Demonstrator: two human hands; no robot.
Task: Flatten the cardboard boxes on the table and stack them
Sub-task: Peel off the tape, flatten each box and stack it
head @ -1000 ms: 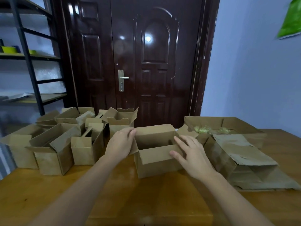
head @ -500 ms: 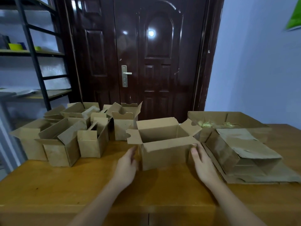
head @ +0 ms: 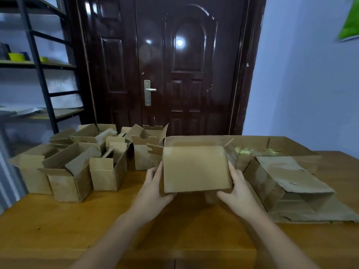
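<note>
A brown cardboard box (head: 195,167) is lifted off the wooden table (head: 58,226) and tipped, its flat side facing me and its open flaps pointing away. My left hand (head: 152,188) grips its left side, thumb under the lower edge. My right hand (head: 238,193) grips its right side in the same way. Several open boxes (head: 68,171) stand in a cluster at the left. A flattened stack of cardboard (head: 295,189) lies on the right.
A large shallow box (head: 287,146) holding yellowish scraps sits at the back right. A dark door (head: 174,65) stands behind the table, and a metal shelf (head: 38,63) is at the far left. Bare tabletop lies in front of me.
Both hands moved from the box's top flaps down to its sides. They took hold of it, lifted it from the table and tipped its opening away from me.
</note>
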